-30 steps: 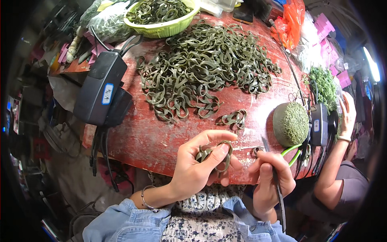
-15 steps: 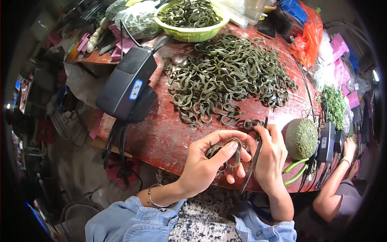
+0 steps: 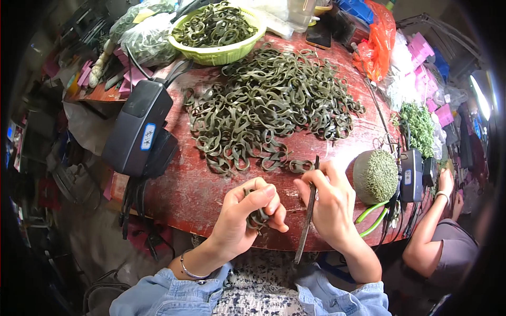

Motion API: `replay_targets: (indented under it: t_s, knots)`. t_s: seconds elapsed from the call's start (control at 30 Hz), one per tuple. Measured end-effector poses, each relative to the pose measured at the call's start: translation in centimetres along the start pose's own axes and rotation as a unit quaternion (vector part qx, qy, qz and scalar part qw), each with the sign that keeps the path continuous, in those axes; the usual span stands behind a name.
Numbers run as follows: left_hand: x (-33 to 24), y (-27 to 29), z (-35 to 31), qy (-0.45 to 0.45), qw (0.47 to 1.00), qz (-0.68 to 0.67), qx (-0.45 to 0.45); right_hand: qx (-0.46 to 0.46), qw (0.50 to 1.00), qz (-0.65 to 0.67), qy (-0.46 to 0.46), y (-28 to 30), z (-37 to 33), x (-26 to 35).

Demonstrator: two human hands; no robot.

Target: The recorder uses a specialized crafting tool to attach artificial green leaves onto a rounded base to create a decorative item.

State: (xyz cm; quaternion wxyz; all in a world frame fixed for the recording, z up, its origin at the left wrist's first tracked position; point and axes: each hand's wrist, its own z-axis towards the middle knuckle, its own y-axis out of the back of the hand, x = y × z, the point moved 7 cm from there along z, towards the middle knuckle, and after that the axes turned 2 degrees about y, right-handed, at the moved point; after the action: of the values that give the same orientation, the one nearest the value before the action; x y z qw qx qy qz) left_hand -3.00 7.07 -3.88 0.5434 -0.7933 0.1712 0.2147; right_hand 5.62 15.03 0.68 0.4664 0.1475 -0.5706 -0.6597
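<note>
My left hand [image 3: 238,215] is closed around a small bunch of dark green, rubbery-looking loops [image 3: 256,219], mostly hidden by the fingers and thumb. In my right hand [image 3: 334,206] is a long, thin, dark metal tool [image 3: 305,226], slanting with its lower end toward my lap; its exact kind is not clear. The two hands are apart, just above the table's near edge. Beyond them lies a large heap of similar dark green curled loops [image 3: 274,100]. A small cluster of loops [image 3: 300,166] rests right behind my right hand's fingers.
The worn red table [image 3: 184,195] bears a black boxy device [image 3: 138,121] at left and a yellow-green basket of loops [image 3: 216,53] behind. To the right stand a round block with a rough green top [image 3: 380,176], green-handled pliers [image 3: 373,224] and another black device [image 3: 411,176]. A co-worker's arm [image 3: 429,231] is at far right.
My left fingers have closed around the loops, which showed between thumb and fingertips before. My hands have drawn apart. The whole scene has shifted left in view.
</note>
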Motion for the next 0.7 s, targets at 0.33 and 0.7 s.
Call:
replay_targets:
  t_s: [0.33,0.7]
  knots:
    - [0.7,0.1,0.3,0.000,0.999,0.033,-0.026,-0.023,0.996,-0.059,0.065,-0.1,2.0,1.1]
    - [-0.7,-1.6,-1.0,-0.039,0.972,0.230,0.011,-0.094,0.770,0.599,-0.199,1.3,-3.2,0.8]
